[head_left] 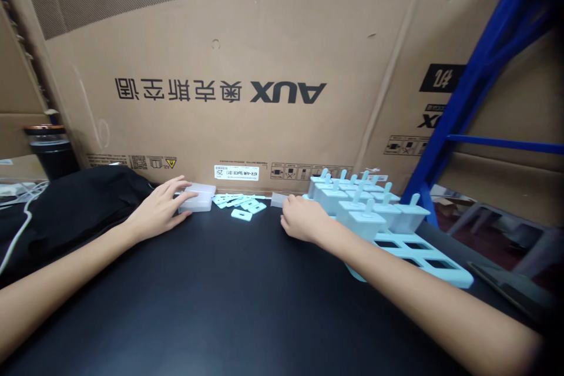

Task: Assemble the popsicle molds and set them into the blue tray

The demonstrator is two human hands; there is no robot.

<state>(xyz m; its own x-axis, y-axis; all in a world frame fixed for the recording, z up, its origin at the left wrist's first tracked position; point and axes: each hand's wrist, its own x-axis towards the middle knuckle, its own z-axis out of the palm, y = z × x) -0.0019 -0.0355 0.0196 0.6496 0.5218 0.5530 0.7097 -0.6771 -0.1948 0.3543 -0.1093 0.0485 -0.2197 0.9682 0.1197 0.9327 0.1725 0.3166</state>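
Note:
My left hand [161, 210] has its fingers spread, with the fingertips at the left side of a translucent white plastic box [203, 196]. To the right of that box lies a loose pile of small light-blue plastic pieces with slots [241, 215]. My right hand [304, 218] is closed, fingers curled down, at the end of a translucent popsicle mold cup [277, 200]; its fingertips are partly hidden. Beside my right forearm stands a light-blue popsicle mold rack [453, 273]. Several molds with blue stick lids [361, 217] fill its far part, and open slots show at its near end.
A large cardboard box [220, 129] walls off the back of the black table [220, 305]. On the left are a black cloth bag [88, 200], a white cable [20, 241] and a dark cup [50, 153]. A blue metal frame [467, 94] rises at right.

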